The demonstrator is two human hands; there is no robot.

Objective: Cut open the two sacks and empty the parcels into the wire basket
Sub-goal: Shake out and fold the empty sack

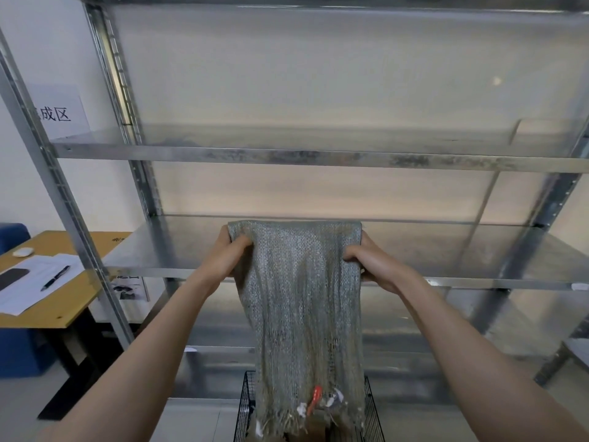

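A grey woven sack (302,307) hangs upside down in front of me, its closed end up and its frayed cut mouth down. My left hand (228,255) grips its upper left corner and my right hand (371,261) grips its upper right corner. The sack's mouth hangs inside a black wire basket (243,406) at the bottom of the view. Bits of white, red and dark parcels (318,401) show at the mouth. The basket's inside is mostly hidden by the sack. I see only this one sack.
A tall metal shelving rack (287,154) stands directly behind the sack. To the left is a wooden desk (41,317) with papers, a pen (55,278) and a dark flat object. A blue bin stands by the desk.
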